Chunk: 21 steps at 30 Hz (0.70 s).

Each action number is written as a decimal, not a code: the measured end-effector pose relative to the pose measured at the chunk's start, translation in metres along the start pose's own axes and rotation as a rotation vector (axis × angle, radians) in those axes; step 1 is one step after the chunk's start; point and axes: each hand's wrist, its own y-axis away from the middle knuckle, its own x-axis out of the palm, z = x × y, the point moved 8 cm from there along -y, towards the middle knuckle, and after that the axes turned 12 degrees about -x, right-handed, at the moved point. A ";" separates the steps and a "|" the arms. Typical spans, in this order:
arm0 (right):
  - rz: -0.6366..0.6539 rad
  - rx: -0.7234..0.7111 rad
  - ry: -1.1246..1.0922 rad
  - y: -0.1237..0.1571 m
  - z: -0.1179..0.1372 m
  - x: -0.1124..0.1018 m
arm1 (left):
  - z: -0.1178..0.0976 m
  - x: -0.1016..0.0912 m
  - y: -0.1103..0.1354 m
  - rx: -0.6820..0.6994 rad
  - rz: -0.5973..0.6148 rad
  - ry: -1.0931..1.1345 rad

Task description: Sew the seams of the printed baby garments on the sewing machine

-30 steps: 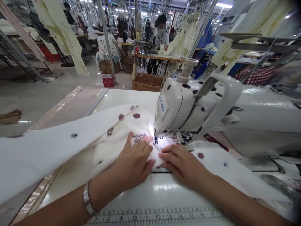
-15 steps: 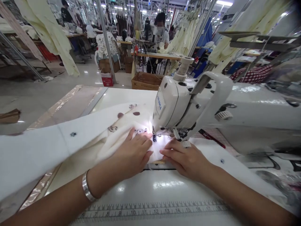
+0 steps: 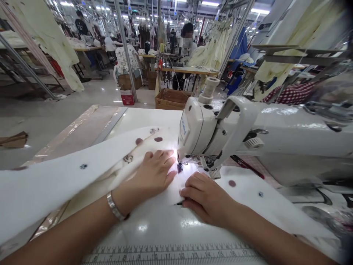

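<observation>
Left hand (image 3: 153, 173) lies flat, fingers spread, on soft cream printed fabric (image 3: 68, 176). Right hand (image 3: 204, 195) presses it beside the glossy sewing machine (image 3: 220, 125), gripping nothing; both hands have slid nearer since

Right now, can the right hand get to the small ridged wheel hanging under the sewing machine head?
Probably yes. The right hand lies flat on the printed cloth just in front of the ridged wheel, and nothing stands between them; the left hand is off to the other side of the needle.
</observation>
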 end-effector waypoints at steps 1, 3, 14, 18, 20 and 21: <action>-0.002 -0.002 0.007 -0.001 -0.001 0.000 | 0.000 -0.003 -0.006 -0.007 -0.014 -0.005; 0.005 -0.002 0.017 -0.002 -0.002 0.001 | -0.001 -0.008 -0.013 -0.003 -0.038 -0.009; -0.061 0.018 -0.042 0.004 -0.006 -0.003 | -0.019 -0.001 0.029 0.143 -0.030 0.239; 0.001 0.023 -0.008 0.004 -0.009 0.002 | -0.009 0.008 0.015 0.129 -0.017 0.224; 0.017 0.061 -0.019 0.002 -0.014 0.002 | -0.007 0.007 0.006 0.123 -0.030 0.224; 0.021 0.088 -0.035 0.002 -0.016 0.002 | -0.007 0.006 0.002 0.125 -0.035 0.223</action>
